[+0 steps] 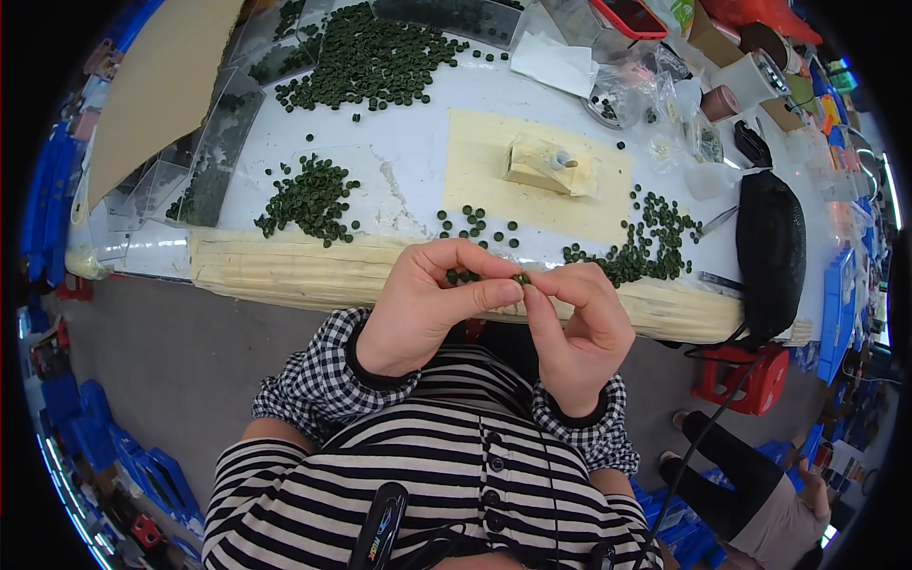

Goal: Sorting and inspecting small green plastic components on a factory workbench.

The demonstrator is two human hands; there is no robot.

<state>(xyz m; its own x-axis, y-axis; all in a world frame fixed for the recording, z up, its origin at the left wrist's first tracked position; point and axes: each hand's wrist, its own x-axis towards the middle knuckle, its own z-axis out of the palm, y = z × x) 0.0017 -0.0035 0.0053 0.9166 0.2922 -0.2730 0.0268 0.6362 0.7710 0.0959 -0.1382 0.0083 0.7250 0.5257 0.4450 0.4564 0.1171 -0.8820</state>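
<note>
Okay, so both hands meet just past the near edge of the table, fingertips practically touching. Left hand (408,309) has thumb and index finger pinched together, and the right hand (581,328) does the same from its side. Caught between them is one green disc (521,279), tiny, round and stubby. It's mostly covered by fingertips, so I can't tell which way its flat face or its long axis points. A few more discs (463,275) show in the gap of the left hand's curl; can't say if they're held or just lying behind.

Right past the fingers sits a loose scatter (470,223), with a left pile (313,199) and a right pile (655,237) on either side. Straight ahead there's a tape-wrapped block (546,169) with a peg on top, sitting on a tan sheet (480,152). Tweezers (717,221) lie right of that, next to a black bag (771,247). Far back is the big pile (370,57), beside clear trays (218,142). As for writing, a black gadget (380,527) on the striped shirt (427,446) has small coloured lettering running lengthwise.
</note>
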